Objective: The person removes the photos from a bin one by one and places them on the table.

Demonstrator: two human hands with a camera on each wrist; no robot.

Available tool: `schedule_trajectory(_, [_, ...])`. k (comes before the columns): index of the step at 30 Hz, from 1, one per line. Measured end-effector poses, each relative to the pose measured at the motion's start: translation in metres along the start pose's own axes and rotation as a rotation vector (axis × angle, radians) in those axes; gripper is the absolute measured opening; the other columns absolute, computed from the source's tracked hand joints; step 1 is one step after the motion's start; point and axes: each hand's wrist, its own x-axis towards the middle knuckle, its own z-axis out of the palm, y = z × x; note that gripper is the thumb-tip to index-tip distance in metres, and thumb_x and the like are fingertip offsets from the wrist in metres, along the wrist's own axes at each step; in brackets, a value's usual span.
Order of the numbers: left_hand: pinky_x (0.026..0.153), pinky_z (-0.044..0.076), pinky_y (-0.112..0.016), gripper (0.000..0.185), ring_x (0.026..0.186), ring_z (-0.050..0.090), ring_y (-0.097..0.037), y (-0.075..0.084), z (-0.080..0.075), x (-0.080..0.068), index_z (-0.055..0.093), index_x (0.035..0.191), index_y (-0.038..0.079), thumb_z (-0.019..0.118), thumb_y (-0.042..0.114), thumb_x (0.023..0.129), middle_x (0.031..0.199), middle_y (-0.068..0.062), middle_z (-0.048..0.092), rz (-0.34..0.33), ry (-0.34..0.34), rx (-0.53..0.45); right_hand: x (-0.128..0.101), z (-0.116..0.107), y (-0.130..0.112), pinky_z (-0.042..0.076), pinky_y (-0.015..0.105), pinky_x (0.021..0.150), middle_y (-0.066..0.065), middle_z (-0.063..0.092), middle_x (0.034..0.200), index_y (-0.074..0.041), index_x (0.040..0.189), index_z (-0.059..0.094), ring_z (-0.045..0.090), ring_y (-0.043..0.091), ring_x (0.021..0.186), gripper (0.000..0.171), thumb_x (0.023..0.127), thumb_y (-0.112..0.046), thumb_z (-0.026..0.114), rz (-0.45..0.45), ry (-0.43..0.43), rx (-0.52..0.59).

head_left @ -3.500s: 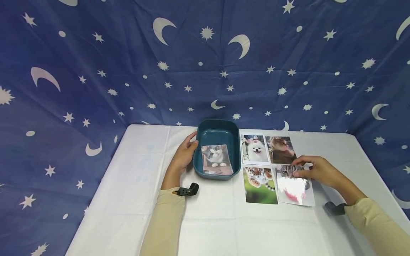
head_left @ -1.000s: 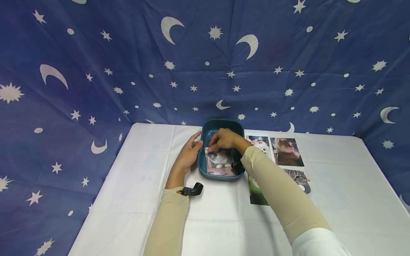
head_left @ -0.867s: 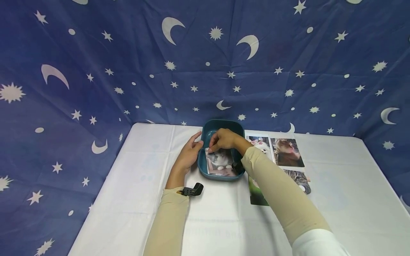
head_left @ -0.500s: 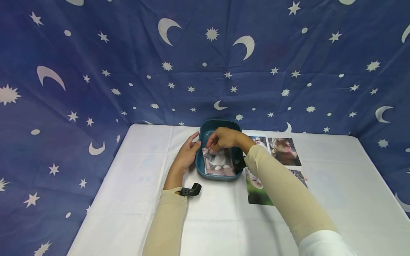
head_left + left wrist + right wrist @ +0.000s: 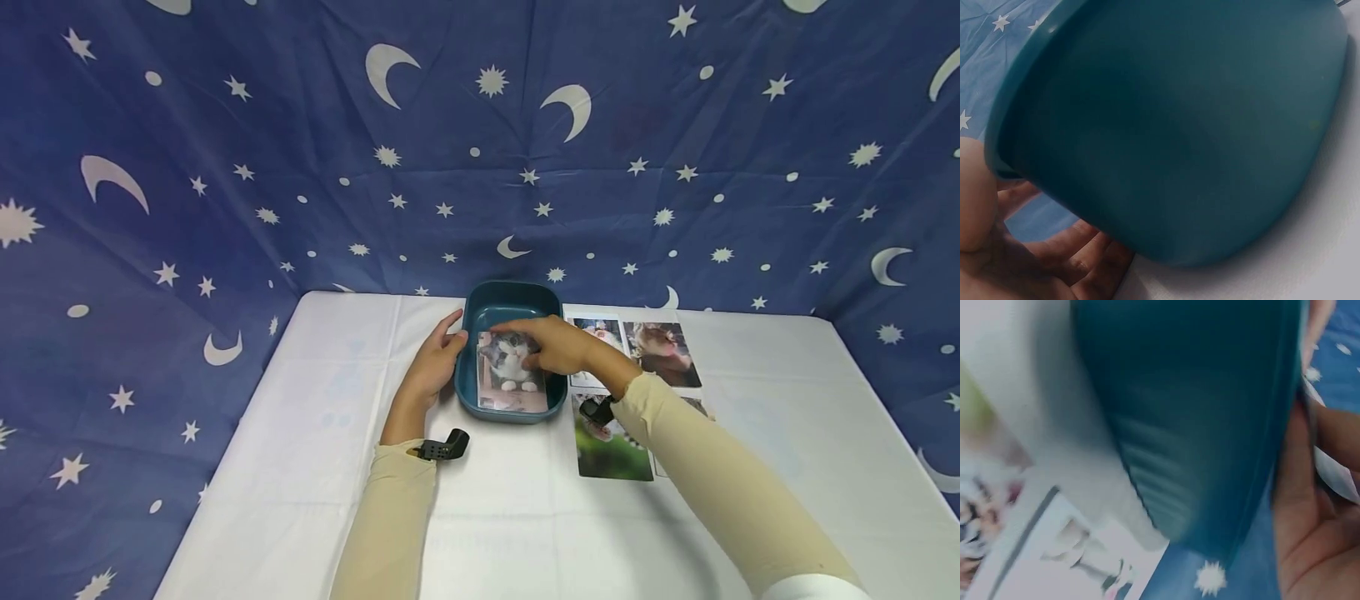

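**Kitten photo in the teal tub**

Lay flat in the teal tub (image 5: 510, 300): kitten photo (image 5: 512, 371). Rested on it with fingers straight and relaxed: right hand (image 5: 551, 346). Pressed against the tub's left wall, fingers loose, gripping nothing: left hand (image 5: 435, 362). Spread on the white table (image 5: 315, 400) just right: tiger cub photo (image 5: 611, 437).

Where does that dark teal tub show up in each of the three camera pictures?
Head view: the teal tub sits at mid-table, a kitten photo inside it, left hand at its left wall, right hand over it.
Left wrist view: its outer wall fills most of the picture.
Right wrist view: its outer wall fills the upper middle, blurred.
Shared landmark: the starry blue cloth.
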Motion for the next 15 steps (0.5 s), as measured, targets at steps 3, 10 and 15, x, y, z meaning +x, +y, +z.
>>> schedule_trajectory(3, [0.116, 0.037, -0.054, 0.052, 0.134, 0.052, -0.033, 0.0, 0.001, 0.0, 0.038, 0.158, 0.031, 0.051, 0.034, 0.108, 0.141, -0.015, 0.057, -0.001, -0.003, 0.002, -0.022, 0.0, 0.008, 0.05, 0.037, 0.066, 0.011, 0.067, 0.098, -0.026, 0.15, 0.047, 0.055, 0.019, 0.061, 0.063, 0.095, -0.012, 0.074, 0.027, 0.191, 0.116])
schedule_trajectory(10, [0.114, 0.039, -0.051, 0.05, 0.13, 0.055, -0.032, -0.001, 0.0, 0.001, 0.039, 0.157, 0.036, 0.051, 0.036, 0.108, 0.14, -0.013, 0.058, -0.016, 0.005, 0.001, -0.088, -0.021, 0.045, 0.053, 0.034, 0.06, 0.014, 0.062, 0.103, -0.033, 0.144, 0.056, 0.06, 0.022, 0.066, 0.055, 0.094, -0.022, 0.076, 0.163, 0.423, 0.311])
schedule_trajectory(15, [0.114, 0.04, -0.051, 0.051, 0.131, 0.055, -0.032, -0.001, 0.0, 0.001, 0.038, 0.157, 0.035, 0.051, 0.036, 0.108, 0.14, -0.013, 0.057, -0.018, -0.004, -0.004, -0.155, -0.032, 0.091, 0.058, 0.033, 0.065, 0.015, 0.06, 0.12, -0.024, 0.148, 0.053, 0.064, 0.021, 0.086, 0.055, 0.097, -0.023, 0.073, 0.306, 0.448, 0.263])
